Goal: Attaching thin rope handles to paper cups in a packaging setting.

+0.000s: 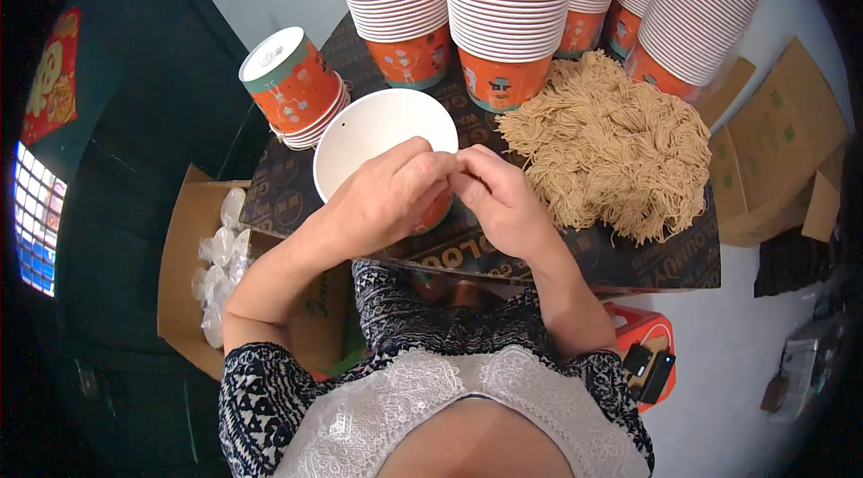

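Bare left hand (393, 186) and bare right hand (503, 197), both curled, meet at the fingertips (473, 160); bare forearms (286, 269) angle inward.

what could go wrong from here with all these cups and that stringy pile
The left hand and right hand meet over the near side of the open cup, so a knock might tip it. The upside-down cup stack sits by the left edge of the table and could fall if nudged. Loose strands of the tan pile might catch on the right hand nearby.

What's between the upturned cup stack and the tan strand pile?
The open paper cup, partly covered by the left hand, then a strip of dark tabletop; head view.
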`<state>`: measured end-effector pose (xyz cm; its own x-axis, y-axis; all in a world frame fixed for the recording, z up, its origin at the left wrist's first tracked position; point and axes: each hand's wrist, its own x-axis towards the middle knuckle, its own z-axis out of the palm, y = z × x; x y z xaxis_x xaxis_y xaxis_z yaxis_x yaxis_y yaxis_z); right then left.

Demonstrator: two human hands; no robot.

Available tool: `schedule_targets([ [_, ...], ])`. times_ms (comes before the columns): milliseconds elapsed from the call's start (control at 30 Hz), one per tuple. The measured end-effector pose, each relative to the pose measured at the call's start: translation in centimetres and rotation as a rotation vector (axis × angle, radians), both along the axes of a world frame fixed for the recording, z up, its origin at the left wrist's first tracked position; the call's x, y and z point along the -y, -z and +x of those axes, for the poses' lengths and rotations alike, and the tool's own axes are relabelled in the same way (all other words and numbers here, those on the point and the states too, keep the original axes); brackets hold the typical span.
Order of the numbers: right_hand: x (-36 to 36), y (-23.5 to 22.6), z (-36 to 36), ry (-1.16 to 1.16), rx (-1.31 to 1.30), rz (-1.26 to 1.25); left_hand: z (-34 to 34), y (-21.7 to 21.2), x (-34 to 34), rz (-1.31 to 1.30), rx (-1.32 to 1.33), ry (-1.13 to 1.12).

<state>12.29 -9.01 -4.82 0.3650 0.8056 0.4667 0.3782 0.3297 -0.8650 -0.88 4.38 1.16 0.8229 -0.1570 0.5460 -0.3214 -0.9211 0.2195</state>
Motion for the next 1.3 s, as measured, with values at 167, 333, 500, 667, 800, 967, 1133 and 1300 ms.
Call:
schedule_targets([
  [167, 0.4, 0.4, -0.4, -0.02, -0.213, -0.04, 0.3, -0.4, -0.1, -0.058, -0.017, 0.02],
  [333, 0.6, 1.2, -0.4, -0.042, -0.34, -0.036, 0.5, -0.4, -0.2, -0.053, -0.024, -0.005],
  [500, 0.3, 0.6, -0.5, 0.114, -0.125, 0.086, 1.0, -0.6, -0.2, -0.036, -0.031, 0.011],
  [667, 0.2, 0.0, 0.0, 0.103, 0.036, 0.048, 0.9, -0.4, -0.5, 0.045, 0.009, 0.059],
  [800, 0.3, -1.0, 0.7, -0.052, 0.023, -0.134, 0.6, -0.5, -0.3, 0.096, 0.045, 0.091],
  [967, 0.6, -0.9, 1.0, -0.135, -0.039, -0.131, 0.6, -0.3, -0.5, -0.009, 0.006, 0.052],
  [1133, 0.8, -1.2, 0.2, -0.04, -0.095, -0.193, 0.3, -0.1, -0.7, -0.356, -0.153, 0.005],
  [1300, 0.3, -0.6, -0.3, 0.154, 0.068, -0.059, 0.1, -0.4, -0.6, -0.445, -0.267, -0.107],
])
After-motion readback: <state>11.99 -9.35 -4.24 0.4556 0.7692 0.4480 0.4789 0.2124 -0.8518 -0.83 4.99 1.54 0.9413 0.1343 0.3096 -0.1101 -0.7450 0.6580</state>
